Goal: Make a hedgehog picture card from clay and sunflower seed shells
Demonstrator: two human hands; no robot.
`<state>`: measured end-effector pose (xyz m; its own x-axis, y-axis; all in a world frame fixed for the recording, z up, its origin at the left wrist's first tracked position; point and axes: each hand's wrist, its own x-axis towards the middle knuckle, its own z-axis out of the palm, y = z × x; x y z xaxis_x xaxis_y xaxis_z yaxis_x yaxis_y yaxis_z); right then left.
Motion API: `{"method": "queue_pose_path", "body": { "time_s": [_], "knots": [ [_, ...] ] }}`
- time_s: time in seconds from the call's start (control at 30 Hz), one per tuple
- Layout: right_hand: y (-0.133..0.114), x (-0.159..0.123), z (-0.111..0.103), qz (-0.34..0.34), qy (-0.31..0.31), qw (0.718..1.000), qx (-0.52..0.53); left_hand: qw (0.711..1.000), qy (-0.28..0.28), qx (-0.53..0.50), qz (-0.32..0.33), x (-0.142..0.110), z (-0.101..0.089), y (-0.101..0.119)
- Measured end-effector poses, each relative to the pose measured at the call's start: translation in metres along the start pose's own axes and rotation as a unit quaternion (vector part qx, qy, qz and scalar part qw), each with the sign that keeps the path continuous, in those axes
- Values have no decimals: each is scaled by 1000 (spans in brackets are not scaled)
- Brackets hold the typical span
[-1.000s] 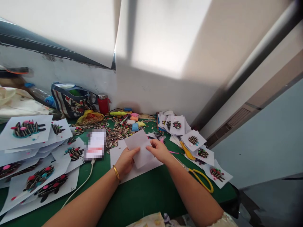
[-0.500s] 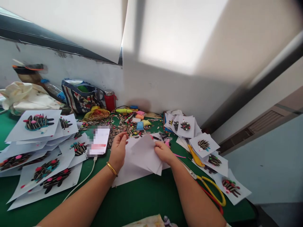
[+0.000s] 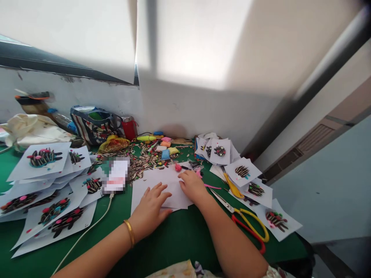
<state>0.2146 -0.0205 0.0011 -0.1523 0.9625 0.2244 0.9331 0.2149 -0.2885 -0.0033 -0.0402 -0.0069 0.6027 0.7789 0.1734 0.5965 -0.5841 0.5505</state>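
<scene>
White sheets of paper (image 3: pixel 162 179) lie on the green table in front of me. My left hand (image 3: pixel 153 208), with a gold bangle at the wrist, is open over their near left part, fingers spread. At their right side my right hand (image 3: pixel 193 186) rests open with its fingertips on the paper. A small pink ball (image 3: pixel 177 167) and a dark pen (image 3: pixel 185 167) lie just beyond my right fingers. Past the paper's far edge, striped sunflower seeds (image 3: pixel 147 156) are scattered with small coloured bits among them.
Papers with seed hedgehog pictures (image 3: pixel 43 158) pile up at the left, and more pictures (image 3: pixel 242 172) lie at the right. Scissors (image 3: pixel 246 220) lie by my right forearm. A phone (image 3: pixel 117 173) on a white cable (image 3: pixel 98 222) is left of the paper. Soft coloured packets (image 3: pixel 165 154) sit behind.
The loose sheets my right hand held up now lie flat on the table paper. Both hands have come down onto or over them, and my left fingers have spread.
</scene>
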Motion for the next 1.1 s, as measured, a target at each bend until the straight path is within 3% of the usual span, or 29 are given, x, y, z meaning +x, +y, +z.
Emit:
{"method": "queue_pose_path", "body": {
  "time_s": [0.17,0.3,0.37,0.6,0.73,0.83,1.0,1.1],
  "knots": [
    [26,-8,-29,114,4,993,-26,998,-36,49,-22,-24,11,-5],
    [38,-12,-35,158,-19,987,-8,998,-32,50,-29,-26,10,-11],
    [34,-13,-31,128,-33,991,23,998,-32,52,-25,-25,9,-16],
    [4,-13,-5,-105,-88,985,101,999,-9,41,2,-29,5,-28],
    [1,-13,4,-130,-120,983,51,997,1,69,13,-30,2,-27],
    [3,-11,7,-131,-93,987,26,996,3,91,23,-31,0,-23],
    [11,3,5,-29,11,998,-63,993,3,114,26,-32,-1,-20],
    [17,17,1,41,18,986,-158,992,2,125,23,-31,0,-20]
  ]
}}
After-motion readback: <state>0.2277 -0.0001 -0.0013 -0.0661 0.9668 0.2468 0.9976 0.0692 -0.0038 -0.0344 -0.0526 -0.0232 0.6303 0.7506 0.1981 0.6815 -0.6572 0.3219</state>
